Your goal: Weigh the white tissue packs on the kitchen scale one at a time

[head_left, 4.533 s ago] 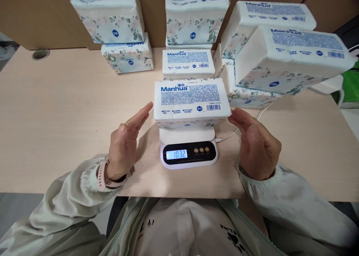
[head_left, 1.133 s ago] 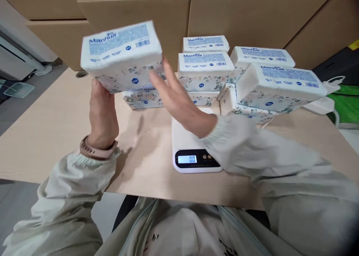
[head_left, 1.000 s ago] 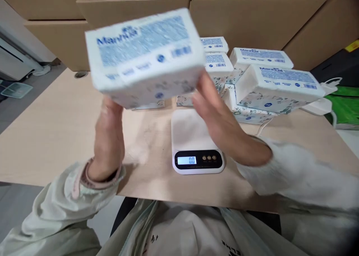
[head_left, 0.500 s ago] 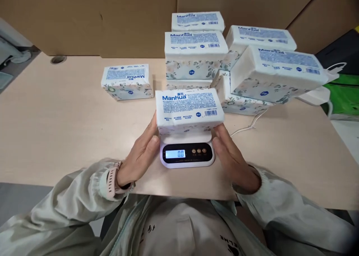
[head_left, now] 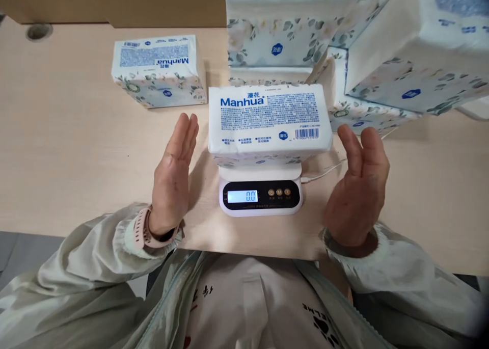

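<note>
Head view: tissue pack (head_left: 269, 119) between released left hand (head_left: 172, 178) and right hand (head_left: 358, 191).

Light wood-look table (head_left: 69, 135) here. Sitting right on it: a white kitchen scale (head_left: 261, 196) near the front edge, one tissue pack (head_left: 158, 70) off to the left, a pile of tissue packs (head_left: 344, 48) behind and right, plus a white cable (head_left: 324, 171).

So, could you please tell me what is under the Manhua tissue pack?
The tissue pack rests on a white scale; its display shows, but the pack covers most of the platform.
</note>
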`<state>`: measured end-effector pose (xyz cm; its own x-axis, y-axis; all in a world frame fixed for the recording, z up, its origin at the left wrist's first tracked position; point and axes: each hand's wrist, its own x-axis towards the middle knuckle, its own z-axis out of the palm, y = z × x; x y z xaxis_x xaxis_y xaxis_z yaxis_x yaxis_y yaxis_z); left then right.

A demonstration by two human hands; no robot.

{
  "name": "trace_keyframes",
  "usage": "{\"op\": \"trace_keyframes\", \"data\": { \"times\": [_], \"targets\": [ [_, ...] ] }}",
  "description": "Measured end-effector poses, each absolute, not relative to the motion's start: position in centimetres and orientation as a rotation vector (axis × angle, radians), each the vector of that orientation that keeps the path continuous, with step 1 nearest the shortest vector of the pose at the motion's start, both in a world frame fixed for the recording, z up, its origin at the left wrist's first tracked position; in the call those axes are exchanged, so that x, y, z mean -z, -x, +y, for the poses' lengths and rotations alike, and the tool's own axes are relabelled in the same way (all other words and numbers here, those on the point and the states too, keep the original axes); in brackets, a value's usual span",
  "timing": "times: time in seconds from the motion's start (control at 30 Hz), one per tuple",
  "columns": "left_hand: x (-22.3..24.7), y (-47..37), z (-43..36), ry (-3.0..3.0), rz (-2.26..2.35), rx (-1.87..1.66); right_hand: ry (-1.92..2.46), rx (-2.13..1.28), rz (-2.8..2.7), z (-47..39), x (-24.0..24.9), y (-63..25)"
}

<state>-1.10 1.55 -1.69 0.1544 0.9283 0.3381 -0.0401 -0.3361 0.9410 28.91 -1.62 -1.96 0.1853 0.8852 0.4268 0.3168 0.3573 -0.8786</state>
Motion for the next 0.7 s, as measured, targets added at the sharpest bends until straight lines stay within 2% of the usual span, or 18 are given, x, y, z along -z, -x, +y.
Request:
{"op": "trace_keyframes", "data": {
  "times": [0.1,0.37,0.7],
  "targets": [
    [1.4,1.0,1.4,-1.492,0.881,-1.342,1.042,-0.527,-1.409,-1.4,2.5,-28.9],
    [1.4,1.0,1.7,-1.479,0.853,-1.372,0.981,-0.459,-1.428,-0.8,3.4,-29.5],
    [0.7,0.3,1.5,-1.473,0.895,-1.373,1.068,-0.464,-1.398,-1.2,2.6,-28.6]
  ]
}}
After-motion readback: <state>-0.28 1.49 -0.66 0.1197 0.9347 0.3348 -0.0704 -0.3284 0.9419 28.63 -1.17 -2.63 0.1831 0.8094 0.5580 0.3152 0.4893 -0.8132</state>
